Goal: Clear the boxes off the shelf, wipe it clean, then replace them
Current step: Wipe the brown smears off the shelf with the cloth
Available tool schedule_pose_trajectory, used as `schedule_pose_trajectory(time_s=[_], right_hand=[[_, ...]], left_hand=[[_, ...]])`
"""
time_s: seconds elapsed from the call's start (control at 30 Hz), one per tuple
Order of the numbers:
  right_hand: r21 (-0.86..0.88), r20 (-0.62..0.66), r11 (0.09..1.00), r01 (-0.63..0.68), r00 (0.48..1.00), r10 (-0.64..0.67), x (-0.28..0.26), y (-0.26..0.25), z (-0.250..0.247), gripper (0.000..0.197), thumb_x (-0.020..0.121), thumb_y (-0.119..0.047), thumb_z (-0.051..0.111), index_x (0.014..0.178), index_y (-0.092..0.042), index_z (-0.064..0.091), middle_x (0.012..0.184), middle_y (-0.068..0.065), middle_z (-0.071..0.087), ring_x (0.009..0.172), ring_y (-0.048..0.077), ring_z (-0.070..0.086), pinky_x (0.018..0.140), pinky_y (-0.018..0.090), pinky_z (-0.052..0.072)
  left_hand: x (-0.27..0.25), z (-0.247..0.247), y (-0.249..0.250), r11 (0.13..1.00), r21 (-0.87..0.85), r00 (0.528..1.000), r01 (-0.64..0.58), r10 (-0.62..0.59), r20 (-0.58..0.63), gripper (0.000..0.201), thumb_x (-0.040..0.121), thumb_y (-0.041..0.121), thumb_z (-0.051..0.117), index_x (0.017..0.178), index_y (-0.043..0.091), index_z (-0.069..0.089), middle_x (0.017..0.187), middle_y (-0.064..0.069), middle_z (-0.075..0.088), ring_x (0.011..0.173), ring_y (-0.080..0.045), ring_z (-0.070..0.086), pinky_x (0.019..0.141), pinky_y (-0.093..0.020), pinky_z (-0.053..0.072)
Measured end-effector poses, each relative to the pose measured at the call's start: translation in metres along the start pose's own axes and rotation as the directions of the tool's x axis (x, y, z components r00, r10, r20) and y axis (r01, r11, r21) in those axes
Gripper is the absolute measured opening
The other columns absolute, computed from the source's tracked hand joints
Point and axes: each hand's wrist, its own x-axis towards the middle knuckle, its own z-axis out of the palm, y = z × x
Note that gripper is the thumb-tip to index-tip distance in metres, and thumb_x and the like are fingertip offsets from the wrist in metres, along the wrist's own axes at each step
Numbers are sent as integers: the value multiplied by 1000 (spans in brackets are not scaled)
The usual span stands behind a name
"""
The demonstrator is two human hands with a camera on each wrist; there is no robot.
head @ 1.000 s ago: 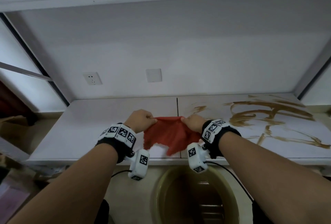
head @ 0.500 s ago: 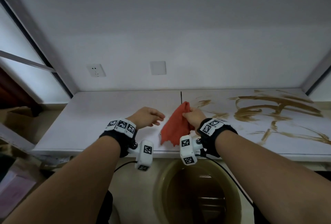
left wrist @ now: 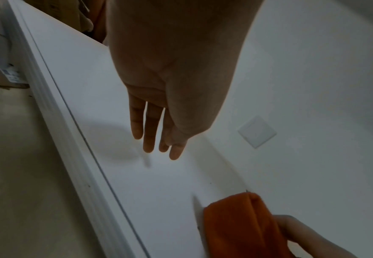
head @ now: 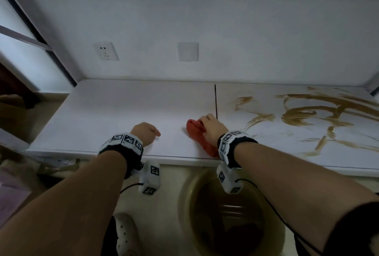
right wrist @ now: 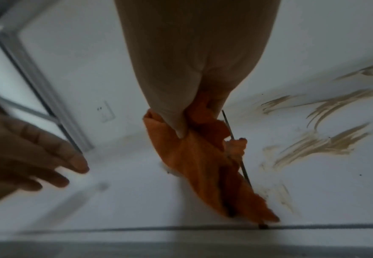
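A white shelf (head: 114, 110) runs across the head view, bare of boxes, with brown smears (head: 303, 110) over its right half. My right hand (head: 212, 125) grips a red-orange cloth (head: 196, 132) by the seam in the middle of the shelf; in the right wrist view the thumb pinches the cloth (right wrist: 194, 157), whose tail trails toward the front edge. My left hand (head: 146, 131) hovers over the shelf a little to the left, empty; its fingers (left wrist: 149, 132) hang straight in the left wrist view, where the cloth (left wrist: 243, 227) shows at the lower right.
A yellowish basin (head: 229, 214) holding dark water stands on the floor below the shelf's front edge. A socket (head: 105, 50) and a blank plate (head: 187, 51) are on the back wall. Cardboard and papers (head: 12, 173) lie at the left. A white shoe (head: 126, 233) is beneath me.
The left hand let go of the cloth and drew away to the left. The right hand gathered the cloth and lowered it onto the shelf beside the seam.
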Motion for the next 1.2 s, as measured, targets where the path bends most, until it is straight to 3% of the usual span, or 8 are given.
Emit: schedule_pose_trajectory(time_s=[0.17,0.37,0.47,0.63,0.73,0.9,1.07,1.2], right_hand=[[-129,106,990,52,994,-38,20,10,29,44,93,-32,47,137,-29,43,142,5,38,125,30,43,108,40,34],[-264,319,960,93,948,-5,17,1,48,55,93,-60,27,146,-44,18,159,-7,3,144,34,2,115,57,10],[-306,381,924,230,919,-102,14,-10,54,45,99,-47,20,144,-46,21,159,-7,2,145,34,-1,116,56,5],[-338,400,894,293,905,-145,23,-3,58,50,100,-30,32,146,-44,17,159,-6,-2,144,36,0,116,51,9],[-303,343,933,194,936,-83,32,12,50,54,99,-21,36,146,-43,19,159,-3,-1,145,37,0,116,53,7],[-246,223,969,37,975,20,43,47,34,63,96,-8,38,146,-42,18,159,-6,2,145,30,6,114,52,16],[-211,205,976,45,979,-1,51,40,32,64,95,-7,40,145,-41,22,159,-8,5,145,28,6,114,53,19],[-238,282,962,132,957,-62,59,25,31,71,92,-1,43,147,-38,19,159,-4,2,146,29,2,116,53,13]], left_hand=[[8,-1,-10,993,120,1000,-11,11,5,40,94,1,38,122,11,64,140,-7,50,129,-25,46,106,-28,36],[14,1,-10,979,203,999,-33,24,45,41,95,2,37,125,13,62,141,-6,50,129,-23,46,108,-28,36],[16,4,-4,973,222,998,-56,48,39,41,94,2,38,124,13,63,139,-5,51,129,-23,47,108,-28,37],[14,10,7,965,253,997,-73,62,48,42,93,1,36,123,12,64,137,-5,52,127,-23,48,106,-28,38],[17,15,8,963,260,997,-71,62,42,41,93,1,36,122,11,64,136,-6,53,126,-24,48,105,-30,40],[30,21,5,978,205,999,-36,34,14,42,93,-1,36,121,14,63,136,-5,53,125,-23,49,104,-30,42],[45,22,8,986,162,1000,-28,29,-6,41,91,0,38,119,15,64,134,-5,54,123,-23,50,103,-30,43],[50,22,6,992,127,1000,-12,15,-27,41,90,0,38,116,16,65,132,-5,56,121,-23,52,102,-30,44]])
